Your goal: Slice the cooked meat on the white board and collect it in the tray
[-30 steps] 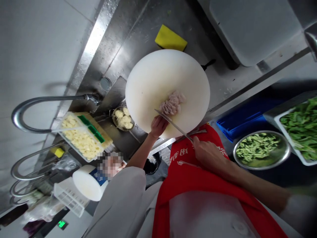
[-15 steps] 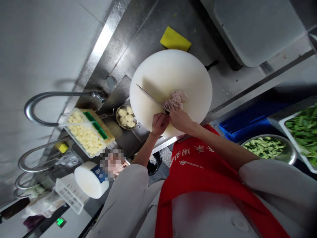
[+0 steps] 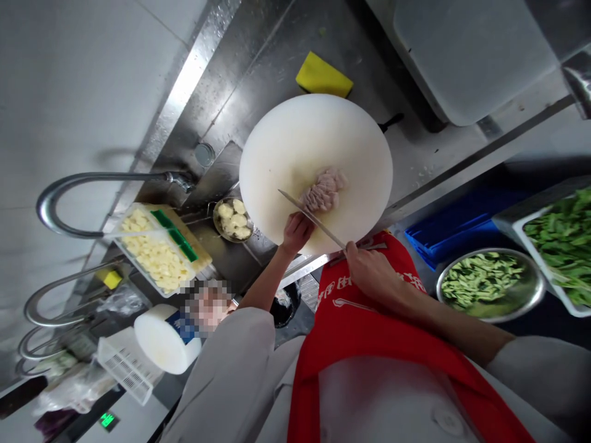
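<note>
A knife [image 3: 323, 229] lies slantwise over the near part of a round white cutting board [image 3: 277, 135]. Its handle end is in my right hand [image 3: 372, 267], closed round it near the board's edge, in front of the red apron. Curled fingers of my left hand [image 3: 298, 231] press down at the near left of the board, close beside the blade. They seem to hold the end of the meat, mostly hidden under them. Sliced pale pink meat [image 3: 325, 189] is heaped just past the blade.
Left of the board are a small pot [image 3: 233, 219] with pale pieces, a tub of cut pale pieces [image 3: 154, 249] and a faucet [image 3: 69, 181]. Behind lies a yellow cloth [image 3: 323, 75]. At right are a bowl of green slices [image 3: 484, 284] and a crate of leafy greens [image 3: 558, 246]. A co-worker stands lower left.
My right hand has drawn back toward my body and rightward, pulling the knife along. More of the blade shows. My left hand stays in nearly the same spot.
</note>
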The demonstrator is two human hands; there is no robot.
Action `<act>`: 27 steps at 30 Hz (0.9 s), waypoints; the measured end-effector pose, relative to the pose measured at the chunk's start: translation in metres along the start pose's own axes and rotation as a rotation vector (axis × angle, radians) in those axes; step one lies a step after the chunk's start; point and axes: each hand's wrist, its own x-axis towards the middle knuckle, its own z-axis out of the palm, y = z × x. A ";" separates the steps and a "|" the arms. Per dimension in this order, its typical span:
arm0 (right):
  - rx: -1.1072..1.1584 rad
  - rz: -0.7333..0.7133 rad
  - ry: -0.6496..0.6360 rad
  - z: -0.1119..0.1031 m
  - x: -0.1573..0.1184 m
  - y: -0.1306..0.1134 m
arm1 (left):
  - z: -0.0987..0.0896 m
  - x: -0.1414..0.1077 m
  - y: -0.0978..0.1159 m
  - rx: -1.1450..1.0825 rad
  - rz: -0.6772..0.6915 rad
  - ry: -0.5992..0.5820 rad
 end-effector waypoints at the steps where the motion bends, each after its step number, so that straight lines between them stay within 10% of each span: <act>1: 0.005 0.009 -0.013 0.002 -0.004 0.002 | 0.000 0.000 0.000 0.006 0.005 0.003; 20: 0.029 0.021 -0.049 0.009 -0.009 0.010 | 0.001 0.000 -0.003 -0.090 0.109 0.100; 27: 0.072 -0.074 0.143 -0.028 0.080 -0.027 | 0.005 -0.005 -0.004 -0.017 -0.022 0.066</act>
